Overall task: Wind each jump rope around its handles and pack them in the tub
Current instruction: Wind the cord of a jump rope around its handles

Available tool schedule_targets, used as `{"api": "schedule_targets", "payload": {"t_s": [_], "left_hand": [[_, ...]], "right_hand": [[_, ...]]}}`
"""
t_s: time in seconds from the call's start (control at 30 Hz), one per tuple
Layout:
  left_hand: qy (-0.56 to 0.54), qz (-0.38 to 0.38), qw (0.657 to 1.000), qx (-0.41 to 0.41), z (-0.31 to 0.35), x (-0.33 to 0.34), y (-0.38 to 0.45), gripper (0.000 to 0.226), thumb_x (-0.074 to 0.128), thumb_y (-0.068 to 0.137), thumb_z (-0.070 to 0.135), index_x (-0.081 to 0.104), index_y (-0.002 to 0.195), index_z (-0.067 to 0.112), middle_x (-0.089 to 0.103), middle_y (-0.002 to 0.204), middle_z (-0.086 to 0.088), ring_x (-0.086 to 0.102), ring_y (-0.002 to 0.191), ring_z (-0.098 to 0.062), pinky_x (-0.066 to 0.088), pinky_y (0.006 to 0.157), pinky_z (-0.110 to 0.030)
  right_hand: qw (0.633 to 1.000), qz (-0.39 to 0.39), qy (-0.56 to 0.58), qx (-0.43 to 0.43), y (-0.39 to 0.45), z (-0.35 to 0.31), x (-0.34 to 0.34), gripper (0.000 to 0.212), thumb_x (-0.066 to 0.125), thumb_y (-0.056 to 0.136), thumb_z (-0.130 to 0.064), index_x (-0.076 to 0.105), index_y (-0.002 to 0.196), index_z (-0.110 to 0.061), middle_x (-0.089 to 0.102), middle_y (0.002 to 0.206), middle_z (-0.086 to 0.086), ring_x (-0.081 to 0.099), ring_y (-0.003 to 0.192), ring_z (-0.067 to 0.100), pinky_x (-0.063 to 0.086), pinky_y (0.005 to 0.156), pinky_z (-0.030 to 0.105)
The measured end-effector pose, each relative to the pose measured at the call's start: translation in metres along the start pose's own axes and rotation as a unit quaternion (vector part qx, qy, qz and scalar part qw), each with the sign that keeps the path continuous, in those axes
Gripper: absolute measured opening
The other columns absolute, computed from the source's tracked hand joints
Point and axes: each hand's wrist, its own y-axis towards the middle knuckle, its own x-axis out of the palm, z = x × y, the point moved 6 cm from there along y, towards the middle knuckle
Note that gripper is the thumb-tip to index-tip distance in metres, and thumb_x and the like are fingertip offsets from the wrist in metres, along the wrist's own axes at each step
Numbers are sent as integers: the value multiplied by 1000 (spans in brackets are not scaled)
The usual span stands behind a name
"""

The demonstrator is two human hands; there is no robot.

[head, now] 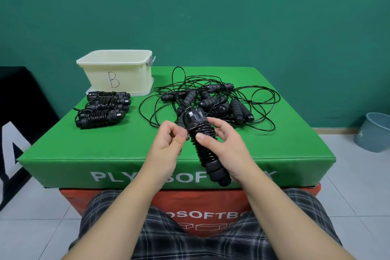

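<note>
Step in hand: winding one rope around its paired handles. The right hand [230, 143] holds the bundle [202, 145] in a closed grip, thumb pressed on the coils, handles angled from upper left to lower right above the near edge of the table [295, 145]. The left hand [168, 141] pinches narrow at the coils near the upper cap; whether the cord end lies in that pinch cannot be told.

Three wound bundles [103, 107] lie on the table just in front of the tub [118, 74], none visibly packed. A tangled pile [211, 101] of unwound ropes lies beyond the hands.

Judgement: winding looks nearly complete. The next move calls for securing the loose end under a coil, keeping thumb pressure so turns do not slip.
</note>
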Motion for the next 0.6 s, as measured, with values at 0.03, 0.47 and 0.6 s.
{"api": "schedule_targets", "payload": {"t_s": [0.03, 0.47, 0.6], "left_hand": [[1, 1, 1000, 12, 2, -1, 0, 20, 52, 83, 33, 42, 77, 16, 47, 79, -5, 38, 62, -7, 36, 62, -23], [47, 127, 987, 88, 14, -15, -5, 27, 66, 82, -1, 49, 69, 15, 60, 82, 6, 54, 68, 4, 40, 66, -9], [-102, 128, 986, 28, 1, -11, -1, 26, 74, 74, 4, 49, 70, 13, 64, 73, 12, 58, 70, -2, 47, 70, -17]], "right_hand": [[1000, -3, 4, -1, 0, 0, 1, 45, 79, 77, -18, 56, 116, -25, 63, 107, -15, 52, 90, -24, 38, 74, 0], [1000, 22, 12, -15, 0, 2, 3, 72, 78, 54, -47, 59, 120, -26, 66, 118, -7, 56, 117, 9, 44, 104, 39], [998, -10, 68, -11, 1, 4, 11, 63, 77, 56, -43, 63, 114, -23, 69, 114, -1, 61, 113, 16, 46, 102, 39]]}}
